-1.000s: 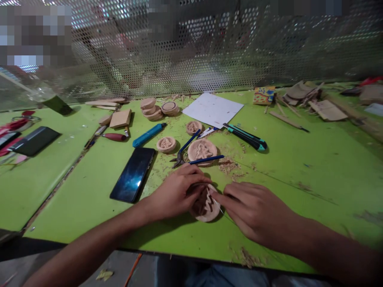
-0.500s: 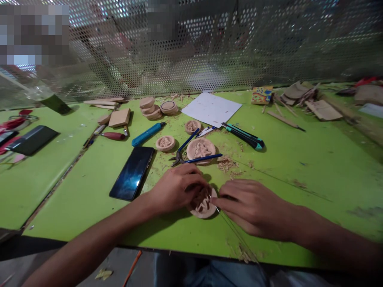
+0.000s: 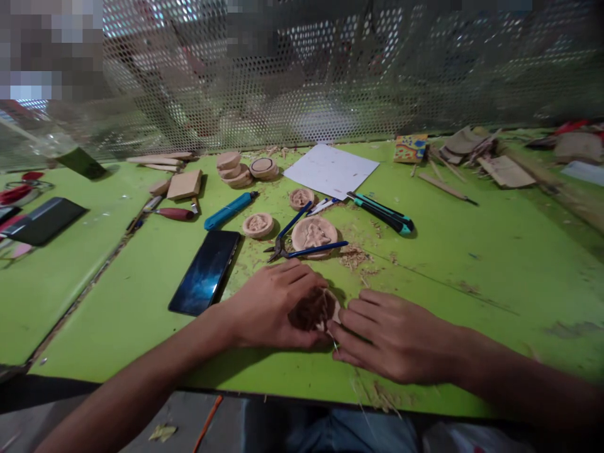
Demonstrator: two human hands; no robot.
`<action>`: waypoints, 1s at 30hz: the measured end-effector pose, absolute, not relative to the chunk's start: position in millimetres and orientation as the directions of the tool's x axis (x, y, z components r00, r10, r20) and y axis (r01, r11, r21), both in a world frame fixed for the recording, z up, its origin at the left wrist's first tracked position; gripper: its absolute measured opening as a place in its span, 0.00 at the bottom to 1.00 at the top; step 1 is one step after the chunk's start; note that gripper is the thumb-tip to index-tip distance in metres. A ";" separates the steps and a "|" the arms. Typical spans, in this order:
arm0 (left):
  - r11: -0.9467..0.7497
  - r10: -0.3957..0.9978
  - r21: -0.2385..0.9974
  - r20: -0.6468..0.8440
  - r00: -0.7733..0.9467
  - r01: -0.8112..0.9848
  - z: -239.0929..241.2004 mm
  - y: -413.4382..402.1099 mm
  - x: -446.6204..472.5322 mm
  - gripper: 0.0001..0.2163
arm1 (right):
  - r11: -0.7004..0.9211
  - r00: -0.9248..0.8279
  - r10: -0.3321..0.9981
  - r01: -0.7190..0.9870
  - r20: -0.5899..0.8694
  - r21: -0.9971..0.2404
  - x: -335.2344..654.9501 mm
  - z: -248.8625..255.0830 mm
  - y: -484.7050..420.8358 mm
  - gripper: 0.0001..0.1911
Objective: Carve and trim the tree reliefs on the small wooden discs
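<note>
A round carved wooden disc lies on the green table near its front edge, partly covered by my hands. My left hand curls around its left side, with fingers along the far rim and the thumb at the near side. At the right rim is my right hand, fingers bent and pinching a thin pale wire that runs against the disc. The wire's tail trails toward the table edge. Just beyond stand blue-handled pliers, lying open across a larger disc carved with a star-like figure.
A phone lies left of my left hand. Behind are two small carved discs, a blue tool, a teal-and-black utility knife, white paper and stacked wood discs. Wood shavings are scattered about. Perforated mesh rises behind.
My left thumb has come down around the disc's near side, covering more of it. My right hand has shifted slightly down and left with the wire. The view has moved a little.
</note>
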State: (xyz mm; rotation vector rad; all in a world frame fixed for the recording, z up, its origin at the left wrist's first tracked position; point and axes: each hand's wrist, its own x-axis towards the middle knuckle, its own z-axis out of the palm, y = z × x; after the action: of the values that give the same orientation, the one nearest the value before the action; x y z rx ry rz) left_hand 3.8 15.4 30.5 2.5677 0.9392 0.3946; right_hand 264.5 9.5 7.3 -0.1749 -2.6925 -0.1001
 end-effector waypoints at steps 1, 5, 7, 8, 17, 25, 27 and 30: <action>-0.709 0.655 0.439 0.118 0.746 0.552 31.4 15.5 3.3 0.30 | 0.990 -0.892 0.099 0.134 0.440 0.049 264.7 7.6 9.1 0.08; -0.723 0.609 0.445 0.049 0.792 0.529 35.1 17.2 0.7 0.37 | 0.987 -0.870 0.102 0.148 0.483 0.058 269.6 10.2 10.2 0.13; -0.722 0.599 0.450 0.025 0.801 0.526 35.9 18.5 -0.9 0.39 | 0.983 -0.862 0.114 0.168 0.494 0.067 272.5 10.9 11.4 0.15; -0.720 0.598 0.454 0.020 0.802 0.525 36.1 19.0 -1.7 0.39 | 0.982 -0.860 0.117 0.176 0.496 0.073 273.7 11.0 12.0 0.15; -0.792 0.521 0.402 0.051 0.852 0.461 36.2 9.2 -7.9 0.28 | 0.971 -0.887 0.107 0.190 0.449 0.143 275.2 17.4 5.0 0.18; -0.849 0.477 0.348 0.181 0.860 0.398 28.4 -2.2 -6.0 0.23 | 0.978 -0.921 0.152 0.192 0.358 0.080 273.6 25.4 0.5 0.25; -0.854 0.482 0.324 0.197 0.854 0.407 26.5 -3.1 -5.7 0.22 | 0.978 -0.920 0.145 0.188 0.365 0.085 273.9 26.5 1.0 0.26; -0.856 0.481 0.309 0.187 0.857 0.413 25.0 -4.0 -5.1 0.21 | 0.971 -0.916 0.150 0.207 0.373 0.118 274.7 27.6 0.6 0.29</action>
State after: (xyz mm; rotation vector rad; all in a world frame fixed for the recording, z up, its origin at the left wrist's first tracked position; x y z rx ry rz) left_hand -5.1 -4.0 25.0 2.7735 0.6800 0.3767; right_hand 274.7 0.6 27.6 -0.2585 -2.7513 -0.2187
